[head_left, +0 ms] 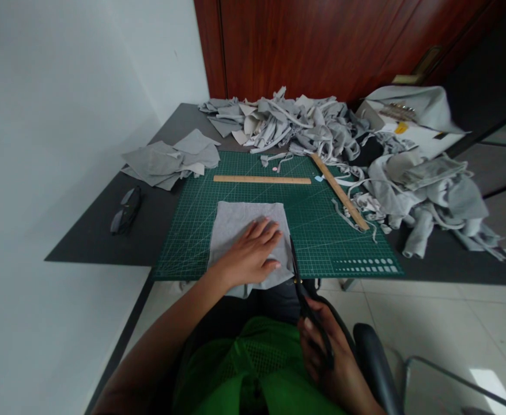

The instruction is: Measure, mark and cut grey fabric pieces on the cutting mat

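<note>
A light grey piece of fabric (235, 222) lies on the green cutting mat (192, 230), its near edge hanging a little over the table's front. My left hand (253, 251) rests flat on it, fingers stretched out. Black scissors (298, 282) are gripped by the handles in my right hand (328, 349), just off the front edge. Their blades point away from me along the fabric's right side. Whether the blades are parted there is hard to make out.
Two wooden rulers (261, 180) lie on the mat, one slanted at the right. Grey scraps (296, 124) are heaped at the back, with more fabric (430, 190) at the right beside a white box (417, 129). Flat pieces (170, 158) and glasses (126, 210) lie at the left.
</note>
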Demonstrator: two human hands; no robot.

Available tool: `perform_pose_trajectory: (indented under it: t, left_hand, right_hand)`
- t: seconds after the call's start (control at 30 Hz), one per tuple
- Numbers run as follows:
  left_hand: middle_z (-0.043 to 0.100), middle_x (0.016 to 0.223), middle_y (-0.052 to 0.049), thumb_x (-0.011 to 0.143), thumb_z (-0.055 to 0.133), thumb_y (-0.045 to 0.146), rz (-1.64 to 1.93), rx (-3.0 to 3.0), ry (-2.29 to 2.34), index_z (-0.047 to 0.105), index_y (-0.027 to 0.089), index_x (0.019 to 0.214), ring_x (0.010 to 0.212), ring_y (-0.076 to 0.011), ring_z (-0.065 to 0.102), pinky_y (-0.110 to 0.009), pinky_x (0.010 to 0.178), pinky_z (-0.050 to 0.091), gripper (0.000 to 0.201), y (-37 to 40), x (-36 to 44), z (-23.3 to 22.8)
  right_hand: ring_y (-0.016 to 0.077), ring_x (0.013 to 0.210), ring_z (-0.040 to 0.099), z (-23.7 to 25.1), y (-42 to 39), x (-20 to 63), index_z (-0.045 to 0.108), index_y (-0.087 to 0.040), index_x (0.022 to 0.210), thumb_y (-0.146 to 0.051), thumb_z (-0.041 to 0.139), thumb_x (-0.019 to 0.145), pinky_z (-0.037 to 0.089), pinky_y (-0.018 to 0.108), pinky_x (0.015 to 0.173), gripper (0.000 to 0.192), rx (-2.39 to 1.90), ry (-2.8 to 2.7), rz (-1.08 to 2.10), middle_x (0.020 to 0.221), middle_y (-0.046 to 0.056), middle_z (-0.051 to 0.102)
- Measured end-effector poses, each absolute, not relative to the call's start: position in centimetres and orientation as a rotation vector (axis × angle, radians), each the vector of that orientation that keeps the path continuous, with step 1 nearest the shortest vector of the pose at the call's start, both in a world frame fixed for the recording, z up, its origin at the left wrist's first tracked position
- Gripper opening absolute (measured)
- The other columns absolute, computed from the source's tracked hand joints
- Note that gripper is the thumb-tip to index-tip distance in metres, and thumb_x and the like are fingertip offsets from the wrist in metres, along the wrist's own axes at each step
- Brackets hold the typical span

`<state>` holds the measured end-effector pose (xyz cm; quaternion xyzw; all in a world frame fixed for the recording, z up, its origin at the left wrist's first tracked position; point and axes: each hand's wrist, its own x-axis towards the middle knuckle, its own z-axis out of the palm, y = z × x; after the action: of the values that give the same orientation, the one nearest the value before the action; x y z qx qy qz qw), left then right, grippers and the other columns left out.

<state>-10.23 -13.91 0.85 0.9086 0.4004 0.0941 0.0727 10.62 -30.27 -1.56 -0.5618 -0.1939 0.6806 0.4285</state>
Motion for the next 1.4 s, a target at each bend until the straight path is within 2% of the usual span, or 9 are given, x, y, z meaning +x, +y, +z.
perform_pose_trajectory:
  t: [0.1,0.23,0.5,0.63,0.77,1.03,1.2,1.4]
  left_hand:
    - [0.036,0.171,-0.015,0.105,0.054,0.05,0.274,2.715,1.284,0.042,0.012,0.159,0.163,-0.0376,0.018,-0.059,0.132,0.013,0.067,-14.6,-10.5,-0.1]
    - [0.037,0.171,-0.014,0.106,0.051,0.053,0.359,2.713,1.338,0.045,0.015,0.159,0.162,-0.0384,0.022,-0.061,0.132,0.012,0.064,-15.4,-10.6,-0.7]
    - [0.039,0.17,-0.013,0.104,0.055,0.055,0.415,2.718,1.342,0.046,0.022,0.159,0.163,-0.0397,0.02,-0.066,0.131,0.01,0.065,-15.6,-10.6,-1.0]
    - [0.038,0.171,-0.014,0.104,0.057,0.056,0.385,2.715,1.346,0.045,0.02,0.16,0.163,-0.0409,0.019,-0.067,0.13,0.01,0.068,-15.6,-10.5,-0.9]
    - [0.038,0.171,-0.014,0.103,0.057,0.059,0.386,2.716,1.351,0.045,0.02,0.16,0.163,-0.0407,0.02,-0.067,0.13,0.01,0.07,-15.6,-10.4,-0.9]
    - [0.041,0.169,-0.015,0.101,0.061,0.059,0.42,2.717,1.348,0.047,0.02,0.158,0.162,-0.042,0.022,-0.068,0.13,0.013,0.071,-15.6,-10.3,-0.8]
    - [0.04,0.17,-0.015,0.101,0.06,0.059,0.394,2.725,1.338,0.046,0.019,0.159,0.162,-0.0427,0.021,-0.068,0.13,0.011,0.071,-15.6,-10.4,-0.8]
    - [0.039,0.17,-0.014,0.101,0.061,0.059,0.394,2.726,1.344,0.045,0.02,0.159,0.162,-0.0424,0.022,-0.069,0.13,0.011,0.071,-15.6,-10.3,-0.9]
  right_hand:
    - [0.0066,0.045,0.037,-1.4,-30.2,10.7,0.056,-0.032,0.126,-0.063,0.089,0.072,0.025,0.015,0.037,0.07,-1.402,-0.479,1.707,0.068,-0.01,0.05]
    - [0.0056,0.046,0.033,-0.7,-30.0,11.3,0.059,-0.032,0.126,-0.06,0.089,0.075,0.024,0.015,0.039,0.066,-1.436,-0.485,1.695,0.069,-0.009,0.049]
    - [0.0057,0.048,0.031,0.9,-30.3,12.6,0.062,-0.03,0.127,-0.054,0.093,0.071,0.022,0.018,0.044,0.068,-1.496,-0.454,1.696,0.071,-0.007,0.051]
    - [0.006,0.05,0.03,1.1,-30.4,12.3,0.064,-0.03,0.125,-0.054,0.094,0.071,0.019,0.018,0.046,0.067,-1.488,-0.447,1.692,0.07,-0.007,0.049]
    - [0.0075,0.052,0.036,0.8,-30.6,12.1,0.063,-0.033,0.127,-0.058,0.092,0.073,0.024,0.019,0.049,0.066,-1.517,-0.457,1.667,0.072,-0.007,0.051]
    - [0.007,0.051,0.034,0.6,-30.9,12.1,0.063,-0.036,0.128,-0.059,0.089,0.077,0.025,0.02,0.048,0.062,-1.492,-0.533,1.695,0.075,-0.006,0.053]
    - [0.0049,0.048,0.031,0.5,-31.1,11.6,0.061,-0.035,0.127,-0.062,0.087,0.078,0.021,0.018,0.045,0.063,-1.476,-0.521,1.714,0.073,-0.008,0.051]
    - [0.0032,0.047,0.031,-0.1,-31.0,11.3,0.06,-0.033,0.124,-0.055,0.09,0.077,0.021,0.017,0.045,0.06,-1.408,-0.435,1.739,0.073,-0.009,0.051]
